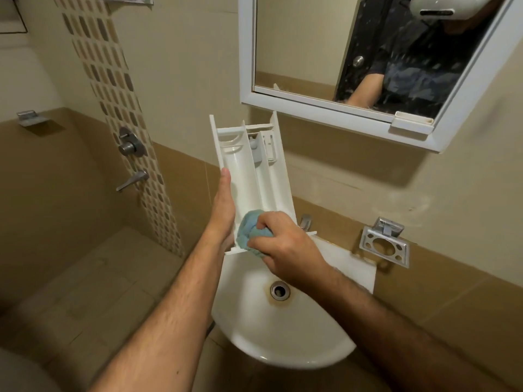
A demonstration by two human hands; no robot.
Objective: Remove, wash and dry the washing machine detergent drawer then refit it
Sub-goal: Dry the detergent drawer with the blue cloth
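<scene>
The white detergent drawer (249, 165) stands nearly upright over the white basin (285, 335), its open compartments facing me. My left hand (223, 210) holds its left side wall, thumb lying straight along the edge. My right hand (285, 244) grips a bunched blue cloth (250, 230) and presses it into the lower end of the drawer's left compartment. The drawer's front panel shows as a white edge under the cloth.
The tap (305, 222) stands just behind the drawer's lower right. A metal soap holder (385, 244) is fixed to the wall on the right. A white-framed mirror (368, 66) hangs above. Shower valves (130, 145) are on the left wall.
</scene>
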